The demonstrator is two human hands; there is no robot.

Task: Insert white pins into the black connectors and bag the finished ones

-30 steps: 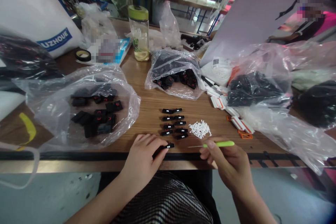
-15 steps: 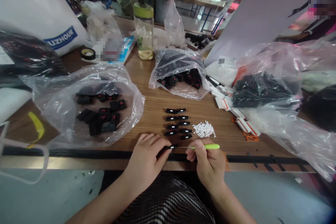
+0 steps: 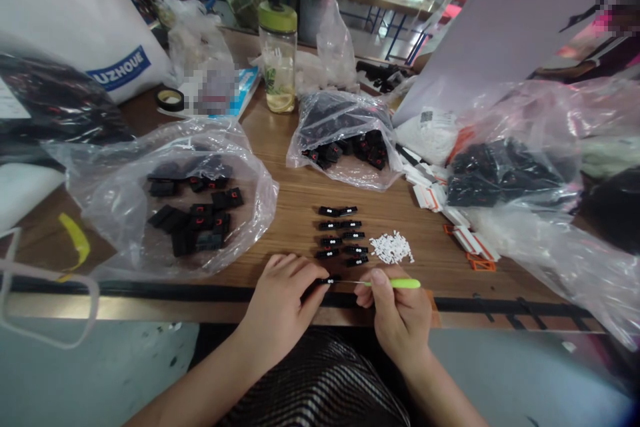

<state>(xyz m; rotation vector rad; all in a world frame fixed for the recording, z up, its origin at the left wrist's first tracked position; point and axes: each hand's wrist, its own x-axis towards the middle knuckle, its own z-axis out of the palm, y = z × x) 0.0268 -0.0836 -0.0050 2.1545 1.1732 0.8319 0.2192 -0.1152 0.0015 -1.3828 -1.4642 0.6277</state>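
My left hand pinches a small black connector housing between thumb and fingers at the table's front edge. Two white dots show on the housing's face. My right hand is closed round a needle tool with a lime-green handle. Its thin metal shaft points left, with the tip at or very close to the housing; I cannot tell whether it is inside. Just beyond my hands, several black housings with white dots lie in two columns. Right of them is a pile of small white plugs.
An open plastic bag of black housings lies at the left, another bag farther back. A bottle with a green lid and black tape stand behind. White-and-orange strips and more bags occupy the right.
The view has shifted slightly, so things sit a little farther right. Both hands keep the same hold on the connector housing and the needle tool.
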